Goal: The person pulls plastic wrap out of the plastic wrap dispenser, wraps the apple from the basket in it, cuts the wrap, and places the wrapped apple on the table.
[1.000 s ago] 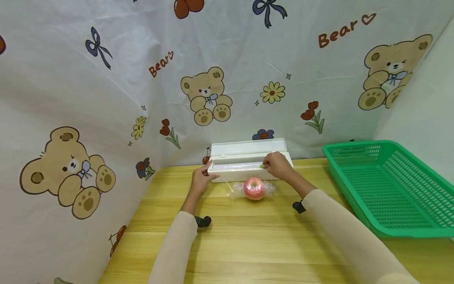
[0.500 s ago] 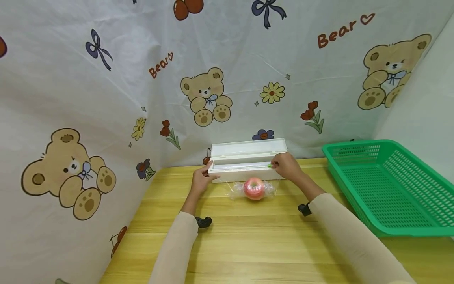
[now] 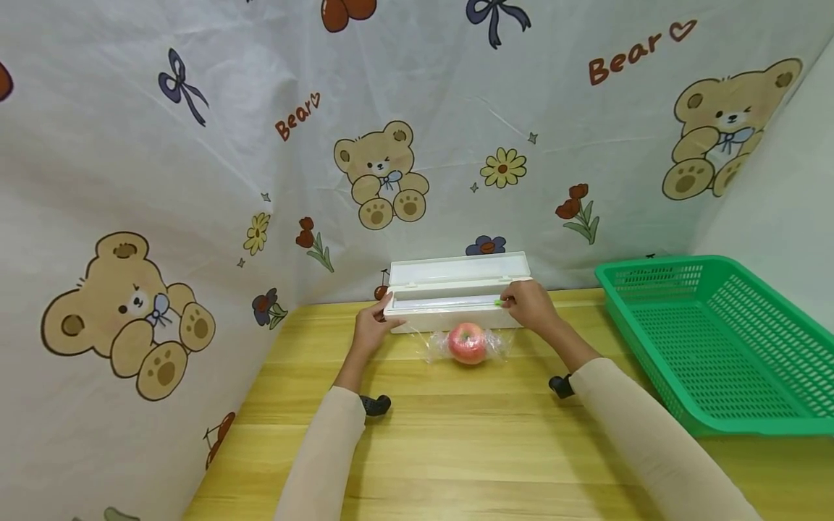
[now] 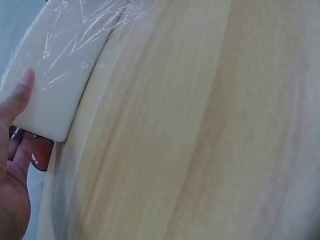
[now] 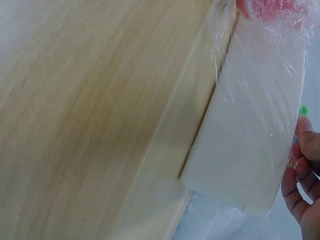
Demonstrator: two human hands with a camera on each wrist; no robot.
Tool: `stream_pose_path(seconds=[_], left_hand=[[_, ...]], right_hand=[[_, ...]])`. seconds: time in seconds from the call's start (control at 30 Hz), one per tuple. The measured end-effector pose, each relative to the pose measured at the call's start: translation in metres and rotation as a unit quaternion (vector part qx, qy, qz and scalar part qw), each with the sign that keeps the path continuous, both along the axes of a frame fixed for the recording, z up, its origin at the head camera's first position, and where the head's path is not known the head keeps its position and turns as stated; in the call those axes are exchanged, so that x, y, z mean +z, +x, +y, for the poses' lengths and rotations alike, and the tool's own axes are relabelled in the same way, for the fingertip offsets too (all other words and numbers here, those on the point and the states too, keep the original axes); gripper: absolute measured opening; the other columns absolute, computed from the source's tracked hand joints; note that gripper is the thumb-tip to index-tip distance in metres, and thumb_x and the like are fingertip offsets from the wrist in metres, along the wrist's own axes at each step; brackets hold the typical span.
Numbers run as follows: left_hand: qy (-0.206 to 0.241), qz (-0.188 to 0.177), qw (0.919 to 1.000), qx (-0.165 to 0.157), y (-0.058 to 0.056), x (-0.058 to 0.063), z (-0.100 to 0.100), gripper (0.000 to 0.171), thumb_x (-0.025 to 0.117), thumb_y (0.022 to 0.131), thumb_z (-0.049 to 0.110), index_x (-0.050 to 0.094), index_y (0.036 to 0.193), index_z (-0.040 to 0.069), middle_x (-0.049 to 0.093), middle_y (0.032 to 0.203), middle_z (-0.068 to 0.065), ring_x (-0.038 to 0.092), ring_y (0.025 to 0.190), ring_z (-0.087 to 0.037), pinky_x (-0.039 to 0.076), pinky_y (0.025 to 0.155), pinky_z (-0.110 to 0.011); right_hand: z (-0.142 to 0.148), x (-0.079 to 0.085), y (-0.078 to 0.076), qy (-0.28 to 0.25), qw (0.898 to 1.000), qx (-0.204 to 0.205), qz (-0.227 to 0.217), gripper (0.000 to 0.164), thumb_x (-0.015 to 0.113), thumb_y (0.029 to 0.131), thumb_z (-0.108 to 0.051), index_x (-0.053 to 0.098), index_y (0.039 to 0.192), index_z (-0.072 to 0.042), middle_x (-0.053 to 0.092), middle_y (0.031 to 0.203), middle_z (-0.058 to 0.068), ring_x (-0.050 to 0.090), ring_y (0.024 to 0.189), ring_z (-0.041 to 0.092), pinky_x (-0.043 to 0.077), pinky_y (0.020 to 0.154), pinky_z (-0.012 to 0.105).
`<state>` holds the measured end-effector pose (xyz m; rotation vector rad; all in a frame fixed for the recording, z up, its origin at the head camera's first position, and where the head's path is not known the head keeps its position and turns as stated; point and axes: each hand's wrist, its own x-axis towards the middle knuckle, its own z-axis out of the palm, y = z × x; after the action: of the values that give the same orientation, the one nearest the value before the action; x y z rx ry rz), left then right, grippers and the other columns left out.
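A long white cling film dispenser [image 3: 449, 319] stands at the back of the table with its lid [image 3: 459, 268] raised. At its left end my left hand [image 3: 369, 329] grips the box, thumb on the front wall and fingers behind the end in the left wrist view. Toward the right end, my right hand [image 3: 529, 304] pinches a small green slider [image 3: 499, 303] on the box's top edge; most of it is hidden by the fingers. Just in front lies a red apple [image 3: 467, 343], with clear cling film [image 3: 438, 346] spread around it and over the box's front wall.
A green plastic basket [image 3: 710, 423] stands on the right side of the wooden table [image 3: 456, 449]. Behind the dispenser hangs a white cloth [image 3: 449, 94] printed with bears. Black wrist mounts [image 3: 376, 406] show at both sleeves.
My right hand has slid the green slider a little to the right along the box, then stayed about there. My left hand, the dispenser and the apple keep their places.
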<state>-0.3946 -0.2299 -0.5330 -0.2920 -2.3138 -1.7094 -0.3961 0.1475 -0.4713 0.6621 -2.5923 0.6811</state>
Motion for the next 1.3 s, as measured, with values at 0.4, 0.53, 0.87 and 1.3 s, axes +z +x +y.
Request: stream_pose_path(seconds=[0.4, 0.53, 0.87, 1.3], left_hand=[[-0.007, -0.004, 0.9999, 0.012, 0.0018, 0.0016, 0.0016, 0.071, 0.086, 0.080, 0.011, 0.056, 0.145, 0.012, 0.053, 0.149, -0.002, 0.054, 0.132, -0.022, 0.054, 0.089, -0.018], [-0.010, -0.006, 0.9999, 0.007, 0.0018, 0.0010, 0.0018, 0.070, 0.085, 0.081, 0.012, 0.056, 0.145, 0.012, 0.052, 0.150, -0.001, 0.052, 0.135, -0.021, 0.053, 0.086, -0.016], [-0.009, -0.001, 0.9999, 0.009, 0.0001, -0.0008, 0.0015, 0.070, 0.086, 0.081, 0.010, 0.057, 0.145, 0.014, 0.052, 0.150, -0.001, 0.048, 0.138, -0.020, 0.054, 0.093, -0.021], [-0.001, 0.002, 1.0000, 0.003, -0.0009, -0.0012, 0.0005, 0.071, 0.086, 0.080, 0.010, 0.055, 0.145, 0.008, 0.053, 0.149, -0.002, 0.057, 0.130, -0.022, 0.054, 0.083, -0.015]], right_hand=[[0.0002, -0.0006, 0.0015, 0.012, 1.000, -0.014, 0.006, 0.007, 0.078, 0.086, -0.003, 0.082, 0.092, -0.004, 0.077, 0.092, 0.011, 0.071, 0.082, 0.029, 0.059, 0.067, 0.045], [0.0003, -0.0020, 0.0021, -0.001, 1.000, -0.012, 0.008, 0.007, 0.077, 0.085, -0.001, 0.082, 0.090, -0.003, 0.076, 0.091, 0.012, 0.071, 0.081, 0.029, 0.060, 0.070, 0.046], [-0.0013, -0.0046, 0.0067, 0.009, 0.998, -0.064, 0.023, 0.005, 0.078, 0.086, -0.009, 0.082, 0.089, -0.010, 0.075, 0.087, 0.005, 0.068, 0.073, 0.025, 0.050, 0.050, 0.036], [-0.0044, -0.0048, 0.0091, -0.008, 0.997, -0.075, 0.035, 0.008, 0.077, 0.085, -0.006, 0.083, 0.089, -0.008, 0.077, 0.089, 0.008, 0.070, 0.075, 0.030, 0.050, 0.048, 0.039]])
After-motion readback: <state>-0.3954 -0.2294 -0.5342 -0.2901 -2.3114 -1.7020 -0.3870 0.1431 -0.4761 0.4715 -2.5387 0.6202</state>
